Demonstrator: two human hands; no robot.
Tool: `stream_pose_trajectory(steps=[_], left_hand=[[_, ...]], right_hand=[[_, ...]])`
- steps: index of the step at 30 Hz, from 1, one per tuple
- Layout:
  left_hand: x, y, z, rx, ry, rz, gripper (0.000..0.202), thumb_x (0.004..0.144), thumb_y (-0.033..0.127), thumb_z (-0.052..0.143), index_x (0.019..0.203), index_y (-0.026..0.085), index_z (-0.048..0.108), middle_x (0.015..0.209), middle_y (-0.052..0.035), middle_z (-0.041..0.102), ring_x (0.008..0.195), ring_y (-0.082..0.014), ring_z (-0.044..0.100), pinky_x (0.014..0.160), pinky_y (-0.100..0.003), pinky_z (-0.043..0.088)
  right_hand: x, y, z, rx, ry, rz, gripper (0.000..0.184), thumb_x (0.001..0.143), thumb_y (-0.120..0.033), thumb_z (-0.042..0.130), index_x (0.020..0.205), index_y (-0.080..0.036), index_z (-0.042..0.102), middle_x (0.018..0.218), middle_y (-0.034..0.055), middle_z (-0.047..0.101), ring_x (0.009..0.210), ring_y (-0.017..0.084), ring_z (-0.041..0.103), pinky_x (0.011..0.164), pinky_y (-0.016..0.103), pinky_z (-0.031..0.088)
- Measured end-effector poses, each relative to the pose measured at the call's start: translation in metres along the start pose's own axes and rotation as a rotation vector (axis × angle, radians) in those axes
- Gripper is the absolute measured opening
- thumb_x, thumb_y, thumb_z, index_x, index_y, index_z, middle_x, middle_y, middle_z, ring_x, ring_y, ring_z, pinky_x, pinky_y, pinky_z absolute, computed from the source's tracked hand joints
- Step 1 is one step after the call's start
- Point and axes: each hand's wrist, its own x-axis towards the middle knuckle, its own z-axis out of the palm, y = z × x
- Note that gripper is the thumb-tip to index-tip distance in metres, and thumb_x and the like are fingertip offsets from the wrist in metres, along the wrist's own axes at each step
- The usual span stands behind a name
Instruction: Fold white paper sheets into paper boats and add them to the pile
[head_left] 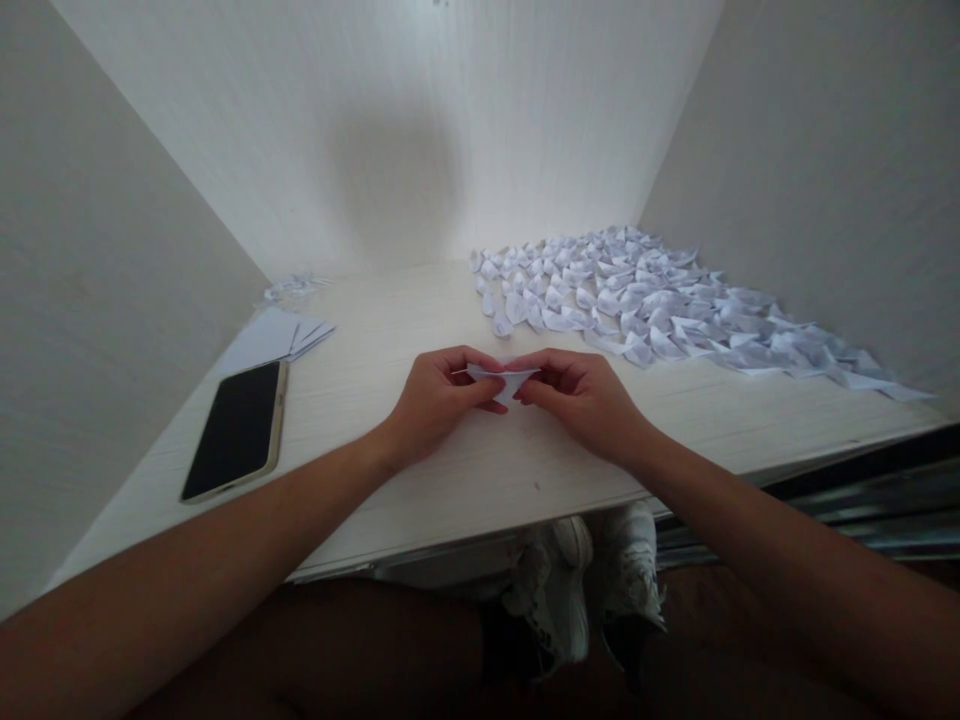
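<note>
A small folded piece of white paper is held between my two hands, just above the white tabletop near its front edge. My left hand pinches its left side, thumb in front and fingers behind. On the right side my right hand grips it the same way, fingertips close to those of the left. The paper's upper edge is spread wide and it narrows downward; fingers cover much of it. Beyond the right hand lie many small folded paper boats, packed in rows.
A phone with a dark screen lies at the left. Behind it are flat white paper sheets and a small heap of paper scraps. Walls enclose the tabletop at back and sides. Shoes show below its front edge.
</note>
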Motion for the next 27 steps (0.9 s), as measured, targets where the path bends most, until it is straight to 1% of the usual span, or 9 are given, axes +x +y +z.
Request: stream_pose_trajectory(steps=[4, 8, 10, 13, 15, 18, 21, 23, 27], left_hand=[[0.003, 0.002, -0.006, -0.099, -0.054, -0.089, 0.017, 0.067, 0.017, 0.087, 0.080, 0.014, 0.077, 0.078, -0.0045, 0.075, 0.072, -0.0157, 0.072, 0.064, -0.029, 0.065], [0.005, 0.007, -0.008, -0.125, -0.093, -0.198, 0.017, 0.065, 0.015, 0.088, 0.078, 0.014, 0.077, 0.080, -0.0057, 0.075, 0.072, -0.0152, 0.069, 0.064, -0.030, 0.063], [0.004, 0.008, -0.008, -0.124, -0.110, -0.231, 0.018, 0.065, 0.015, 0.089, 0.079, 0.013, 0.078, 0.081, -0.0059, 0.075, 0.072, -0.0148, 0.068, 0.065, -0.030, 0.063], [0.004, 0.009, -0.009, -0.110, -0.130, -0.248, 0.018, 0.065, 0.016, 0.090, 0.079, 0.013, 0.079, 0.081, -0.0058, 0.075, 0.072, -0.0141, 0.068, 0.065, -0.029, 0.062], [0.003, 0.009, -0.011, -0.097, -0.161, -0.249, 0.019, 0.066, 0.018, 0.091, 0.081, 0.013, 0.080, 0.080, -0.0059, 0.075, 0.072, -0.0145, 0.069, 0.066, -0.028, 0.061], [0.003, 0.010, -0.015, -0.027, -0.246, -0.225, 0.029, 0.066, 0.021, 0.092, 0.092, 0.016, 0.081, 0.082, -0.0065, 0.078, 0.076, -0.0162, 0.072, 0.072, -0.030, 0.061], [0.004, 0.011, -0.019, 0.112, -0.293, -0.131, 0.040, 0.063, 0.018, 0.094, 0.101, 0.017, 0.080, 0.089, -0.0072, 0.079, 0.082, -0.0183, 0.073, 0.077, -0.032, 0.061], [0.005, 0.011, -0.019, 0.211, -0.266, -0.025, 0.033, 0.067, 0.020, 0.091, 0.098, 0.016, 0.080, 0.089, -0.0071, 0.078, 0.081, -0.0181, 0.072, 0.074, -0.030, 0.060], [0.004, 0.008, -0.016, 0.360, -0.146, 0.192, 0.016, 0.076, 0.029, 0.085, 0.087, 0.018, 0.080, 0.091, -0.0067, 0.075, 0.082, -0.0173, 0.069, 0.070, -0.027, 0.057]], right_hand=[[-0.002, 0.000, 0.001, -0.059, -0.011, -0.053, 0.023, 0.081, -0.019, 0.070, 0.101, -0.021, 0.079, 0.093, 0.0059, 0.078, 0.079, 0.018, 0.073, 0.075, 0.035, 0.060], [-0.007, -0.002, 0.004, -0.297, 0.091, -0.205, 0.014, 0.083, -0.022, 0.072, 0.095, -0.023, 0.080, 0.106, 0.0079, 0.073, 0.083, 0.019, 0.070, 0.068, 0.033, 0.060], [-0.009, -0.003, 0.004, -0.451, 0.135, -0.310, 0.012, 0.085, -0.021, 0.073, 0.094, -0.024, 0.080, 0.113, 0.0087, 0.072, 0.092, 0.021, 0.069, 0.071, 0.036, 0.060], [-0.011, -0.003, 0.003, -0.657, 0.162, -0.448, 0.012, 0.088, -0.018, 0.070, 0.090, -0.025, 0.080, 0.106, 0.0072, 0.075, 0.096, 0.024, 0.066, 0.083, 0.042, 0.055], [-0.011, -0.003, 0.003, -0.713, 0.154, -0.486, 0.012, 0.090, -0.017, 0.070, 0.087, -0.025, 0.080, 0.095, 0.0064, 0.076, 0.090, 0.024, 0.065, 0.084, 0.043, 0.053], [-0.010, -0.003, 0.001, -0.661, 0.162, -0.438, 0.011, 0.090, -0.019, 0.071, 0.087, -0.025, 0.079, 0.092, 0.0055, 0.077, 0.087, 0.023, 0.066, 0.083, 0.041, 0.052], [-0.009, -0.003, -0.001, -0.534, 0.180, -0.336, 0.006, 0.089, -0.023, 0.074, 0.086, -0.026, 0.079, 0.091, 0.0035, 0.077, 0.088, 0.022, 0.069, 0.083, 0.040, 0.053], [-0.008, -0.004, -0.003, -0.459, 0.179, -0.269, 0.005, 0.088, -0.025, 0.075, 0.083, -0.026, 0.078, 0.087, 0.0024, 0.078, 0.084, 0.021, 0.069, 0.081, 0.038, 0.053], [-0.006, -0.005, -0.005, -0.358, 0.144, -0.165, 0.007, 0.086, -0.029, 0.076, 0.081, -0.024, 0.077, 0.081, 0.0008, 0.077, 0.074, 0.018, 0.067, 0.073, 0.034, 0.052]])
